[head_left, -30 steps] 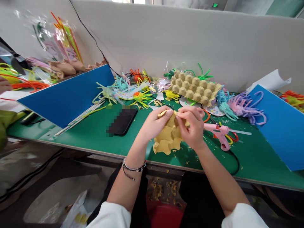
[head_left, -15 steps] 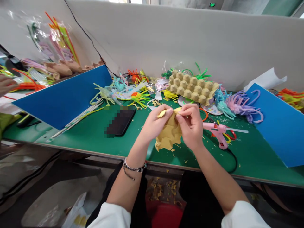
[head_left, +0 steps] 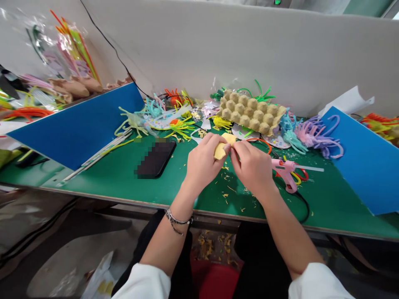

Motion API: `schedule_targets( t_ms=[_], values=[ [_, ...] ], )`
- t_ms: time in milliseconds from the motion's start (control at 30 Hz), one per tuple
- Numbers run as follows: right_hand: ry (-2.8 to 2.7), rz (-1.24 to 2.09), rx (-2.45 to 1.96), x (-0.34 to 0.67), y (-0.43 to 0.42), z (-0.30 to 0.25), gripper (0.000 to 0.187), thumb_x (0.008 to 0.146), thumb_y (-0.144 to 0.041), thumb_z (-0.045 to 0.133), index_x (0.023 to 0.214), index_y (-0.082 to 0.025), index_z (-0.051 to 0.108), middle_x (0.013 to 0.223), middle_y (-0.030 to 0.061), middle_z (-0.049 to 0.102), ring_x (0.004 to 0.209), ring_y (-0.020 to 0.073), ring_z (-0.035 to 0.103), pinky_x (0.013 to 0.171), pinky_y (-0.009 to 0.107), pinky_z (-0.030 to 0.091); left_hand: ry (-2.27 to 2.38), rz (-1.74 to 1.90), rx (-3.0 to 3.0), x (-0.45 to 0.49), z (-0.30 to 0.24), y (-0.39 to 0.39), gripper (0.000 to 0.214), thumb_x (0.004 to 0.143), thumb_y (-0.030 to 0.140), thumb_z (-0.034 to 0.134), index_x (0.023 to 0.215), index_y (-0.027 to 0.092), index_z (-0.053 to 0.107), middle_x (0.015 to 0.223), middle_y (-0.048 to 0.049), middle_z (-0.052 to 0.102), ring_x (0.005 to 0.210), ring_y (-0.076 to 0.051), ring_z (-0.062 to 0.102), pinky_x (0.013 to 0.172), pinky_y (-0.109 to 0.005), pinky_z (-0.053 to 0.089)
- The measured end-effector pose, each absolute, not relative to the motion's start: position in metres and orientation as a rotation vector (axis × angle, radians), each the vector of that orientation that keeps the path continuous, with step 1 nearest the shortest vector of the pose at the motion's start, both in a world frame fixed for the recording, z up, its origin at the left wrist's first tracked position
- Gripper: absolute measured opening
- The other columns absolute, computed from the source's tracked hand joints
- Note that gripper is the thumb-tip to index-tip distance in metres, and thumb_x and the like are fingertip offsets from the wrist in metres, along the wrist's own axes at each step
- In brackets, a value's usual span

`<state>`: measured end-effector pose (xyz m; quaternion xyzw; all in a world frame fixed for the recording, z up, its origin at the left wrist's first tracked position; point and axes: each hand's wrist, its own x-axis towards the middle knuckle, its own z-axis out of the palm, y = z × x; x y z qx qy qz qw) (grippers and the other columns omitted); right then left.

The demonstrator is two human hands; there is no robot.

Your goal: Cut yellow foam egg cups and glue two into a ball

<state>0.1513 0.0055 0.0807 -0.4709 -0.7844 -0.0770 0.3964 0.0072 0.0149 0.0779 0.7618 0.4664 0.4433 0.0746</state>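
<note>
My left hand point(head_left: 203, 162) and my right hand point(head_left: 252, 165) meet above the green table point(head_left: 124, 182), both pinched on a small yellow piece of egg-carton cardboard point(head_left: 223, 146). Only the top of that piece shows between the fingers; the rest is hidden behind my hands. Yellow crumbs point(head_left: 229, 189) lie scattered on the table just below. A bead bracelet point(head_left: 178, 218) sits on my left wrist.
A whole egg carton point(head_left: 251, 113) lies at the back among pipe-cleaner figures point(head_left: 314, 135). A pink glue gun point(head_left: 286, 171) with a black cord rests right of my hands, a black phone point(head_left: 155, 158) left. Blue boards point(head_left: 75, 124) point(head_left: 364, 162) stand on both sides.
The large torn carton piece that hung below my hands is gone from sight; only a small yellow bit remains between my fingers. My hands have come lower and closer together.
</note>
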Motion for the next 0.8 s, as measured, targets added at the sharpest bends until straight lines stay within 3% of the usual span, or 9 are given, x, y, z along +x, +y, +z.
schedule_targets(
  t_ms=[167,300,400,500,600,700,800],
  values=[
    [-1.922,0.265,-1.028,0.157,0.012,0.08,0.024,0.09,-0.026,0.048,0.066,-0.021,0.048,0.059,-0.0031,0.045,0.055,0.0103,0.039,0.054,0.027,0.028,1.32,1.417,2.281,0.008,0.073,0.018,0.035,0.096,0.048,0.038,0.088,0.021,0.058,0.092,-0.0057,0.063,0.082,-0.017,0.055,0.066,-0.028,0.041],
    [-1.706,0.773,-0.914,0.159,0.02,0.076,0.03,0.088,-0.038,0.055,0.064,-0.021,0.047,0.053,-0.0067,0.036,0.048,0.0078,0.033,0.047,0.025,0.025,1.363,1.456,2.25,0.009,0.067,0.023,0.033,0.096,0.046,0.039,0.091,0.021,0.059,0.095,-0.006,0.064,0.085,-0.018,0.056,0.067,-0.028,0.041],
    [-1.537,1.094,-0.784,0.161,0.021,0.077,0.034,0.087,-0.045,0.056,0.065,-0.022,0.046,0.052,-0.0081,0.038,0.041,0.006,0.032,0.041,0.024,0.024,1.511,1.518,2.165,0.004,0.061,0.031,0.027,0.095,0.041,0.042,0.09,0.02,0.059,0.095,-0.0066,0.062,0.084,-0.018,0.056,0.068,-0.028,0.041],
    [-1.565,1.102,-0.807,0.169,0.016,0.085,0.029,0.087,-0.044,0.057,0.069,-0.022,0.052,0.057,-0.007,0.049,0.042,0.0056,0.038,0.041,0.022,0.029,1.516,1.597,2.095,-0.003,0.059,0.038,0.025,0.094,0.04,0.044,0.086,0.02,0.058,0.091,-0.0056,0.062,0.083,-0.018,0.056,0.072,-0.029,0.041],
    [-1.873,0.928,-0.913,0.183,0.004,0.1,0.015,0.087,-0.032,0.06,0.077,-0.021,0.063,0.065,-0.0042,0.06,0.054,0.0075,0.051,0.05,0.022,0.038,1.412,1.651,1.984,-0.008,0.06,0.041,0.023,0.093,0.039,0.044,0.083,0.021,0.055,0.087,-0.0034,0.062,0.084,-0.016,0.056,0.078,-0.028,0.042],
    [-2.44,0.915,-0.79,0.198,-0.011,0.114,0.012,0.087,-0.02,0.06,0.087,-0.023,0.072,0.082,-0.0005,0.071,0.074,0.0118,0.065,0.067,0.023,0.048,1.363,1.609,1.793,-0.011,0.061,0.043,0.024,0.092,0.04,0.045,0.081,0.021,0.054,0.079,-0.0008,0.059,0.077,-0.015,0.054,0.073,-0.026,0.042],
    [-2.708,0.89,-0.662,0.205,-0.019,0.12,0.016,0.089,-0.023,0.059,0.099,-0.023,0.072,0.096,0.0022,0.073,0.086,0.0147,0.068,0.075,0.025,0.051,1.216,1.556,1.587,-0.013,0.061,0.044,0.026,0.09,0.043,0.048,0.08,0.021,0.054,0.072,0.0015,0.053,0.069,-0.013,0.05,0.065,-0.024,0.04]
  ],
)
